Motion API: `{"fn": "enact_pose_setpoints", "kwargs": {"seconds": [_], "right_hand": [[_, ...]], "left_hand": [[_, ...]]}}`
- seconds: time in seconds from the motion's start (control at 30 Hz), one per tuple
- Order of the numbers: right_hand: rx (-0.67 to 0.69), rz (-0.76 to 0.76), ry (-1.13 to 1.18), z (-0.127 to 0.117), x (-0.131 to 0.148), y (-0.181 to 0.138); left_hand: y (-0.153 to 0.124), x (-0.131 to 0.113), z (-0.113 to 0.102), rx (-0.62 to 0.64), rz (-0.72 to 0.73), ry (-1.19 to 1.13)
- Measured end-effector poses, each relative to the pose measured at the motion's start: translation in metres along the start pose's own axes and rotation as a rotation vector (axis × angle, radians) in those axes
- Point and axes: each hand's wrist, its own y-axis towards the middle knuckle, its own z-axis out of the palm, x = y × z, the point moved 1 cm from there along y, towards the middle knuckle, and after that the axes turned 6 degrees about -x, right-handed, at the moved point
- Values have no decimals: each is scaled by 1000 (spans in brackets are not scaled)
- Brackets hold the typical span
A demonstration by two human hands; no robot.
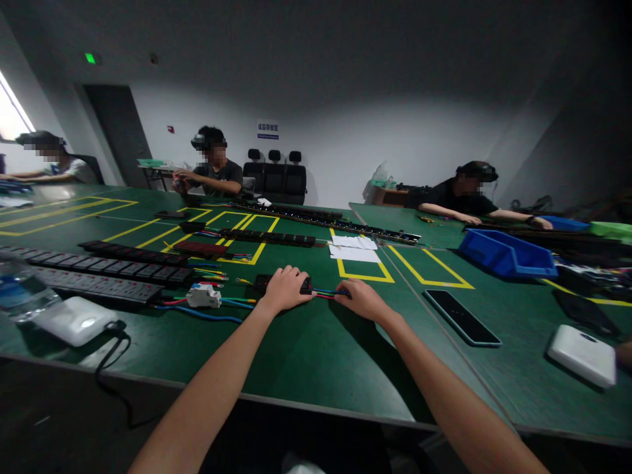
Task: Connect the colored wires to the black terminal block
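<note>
My left hand (285, 288) rests with curled fingers on a small black socket module (261, 282) lying on the green table (306, 349). Red, blue and green wires (323, 293) run out of the module's right end. My right hand (359, 297) is closed in a pinch on those wires, just right of the module. Both forearms reach in from the lower edge of the view.
Long black power strips (99, 270) and a white circuit breaker (203, 295) with loose wires lie to the left. A phone (461, 317), a blue bin (506, 253), white power banks (582, 355) and white papers (353, 249) lie to the right. Three other people sit at the far tables.
</note>
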Motion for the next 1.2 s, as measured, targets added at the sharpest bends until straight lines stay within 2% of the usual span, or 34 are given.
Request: {"fn": "enact_pose_setpoints", "kwargs": {"seconds": [1.2], "right_hand": [[6, 0, -11, 3, -1, 1]], "left_hand": [[0, 0, -1, 8, 0, -10]]}}
